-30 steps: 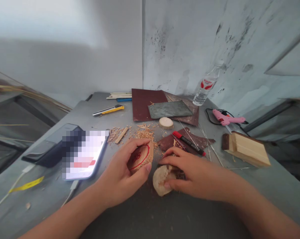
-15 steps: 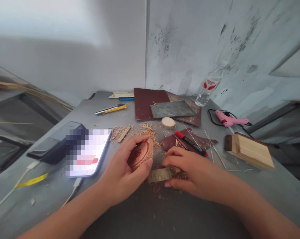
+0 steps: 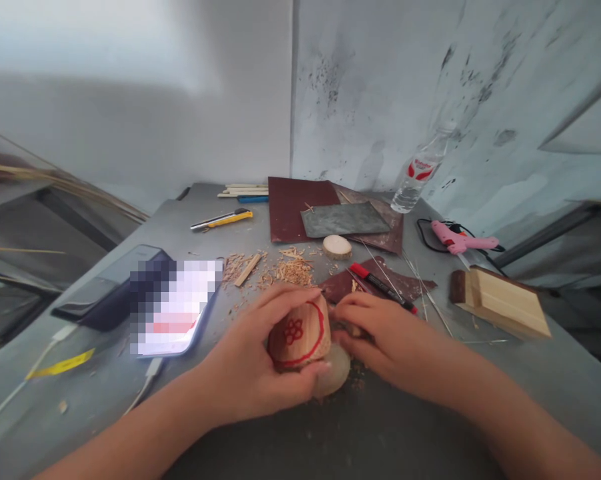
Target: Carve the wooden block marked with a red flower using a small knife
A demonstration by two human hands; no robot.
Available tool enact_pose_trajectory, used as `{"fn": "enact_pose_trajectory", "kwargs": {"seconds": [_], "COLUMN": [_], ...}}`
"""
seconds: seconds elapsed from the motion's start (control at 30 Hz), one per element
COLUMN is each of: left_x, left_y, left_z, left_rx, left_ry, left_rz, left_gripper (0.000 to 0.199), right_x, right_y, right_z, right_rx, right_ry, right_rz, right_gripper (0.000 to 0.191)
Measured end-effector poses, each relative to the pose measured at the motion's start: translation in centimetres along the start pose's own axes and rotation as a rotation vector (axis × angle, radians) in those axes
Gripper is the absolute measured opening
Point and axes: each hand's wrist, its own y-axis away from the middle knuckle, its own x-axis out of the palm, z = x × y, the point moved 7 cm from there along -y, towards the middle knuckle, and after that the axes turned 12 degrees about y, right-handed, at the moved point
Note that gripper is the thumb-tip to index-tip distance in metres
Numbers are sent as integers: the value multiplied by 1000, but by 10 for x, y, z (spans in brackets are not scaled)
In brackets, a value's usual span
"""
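My left hand (image 3: 260,353) is closed around a round wooden piece (image 3: 308,333), its face tilted toward me. A red flower is drawn in the middle, with a red ring near the rim. My right hand (image 3: 370,330) is closed right beside it, fingers bent; what they grip is mostly hidden, only a brownish bit showing. Below the wooden piece, a pale rounded disc (image 3: 336,373) shows between the hands, partly covered by my left fingers. Wood shavings (image 3: 293,270) are scattered beyond the hands.
A phone (image 3: 180,313) with a lit screen lies left, cabled. Farther back are a yellow utility knife (image 3: 223,219), sandpaper sheets (image 3: 293,213) and a wood slice (image 3: 337,247). To the right are a red marker (image 3: 380,287), wooden block (image 3: 500,303), pink glue gun (image 3: 460,238) and water bottle (image 3: 420,173).
My left hand has moved right and nearer with the wooden piece, turning its drawn face more into view. The pale disc by my right hand now sits lower, partly behind my left fingers.
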Motion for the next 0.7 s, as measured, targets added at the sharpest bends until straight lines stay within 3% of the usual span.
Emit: {"fn": "enact_pose_trajectory", "kwargs": {"seconds": [0.07, 0.17, 0.27, 0.4, 0.53, 0.7], "left_x": [5, 12, 17, 19, 18, 17], "left_y": [0, 0, 2, 2, 1, -2], "left_z": [2, 6, 10, 15, 14, 14], "left_rx": [-16, -42, -65, -127, -176, -194], "left_ry": [-31, -76, -109, -86, -45, -29], "left_rz": [54, 124, 200, 245, 256, 286], "left_gripper": [72, 71, 70, 69, 70, 70], "right_x": [-9, -22, -26, -16, -3, 8], "right_y": [2, 9, 12, 7, 1, 2], "right_z": [-5, -9, 2, 19, 18, 21], "right_rx": [43, 86, -57, -219, -215, -217], "right_ry": [-67, -379, -827, -1095, -1132, -1037], "right_rz": [-75, -228, -316, -261, -204, -14], "right_gripper": [27, 35, 51, 53, 44, 43]}}
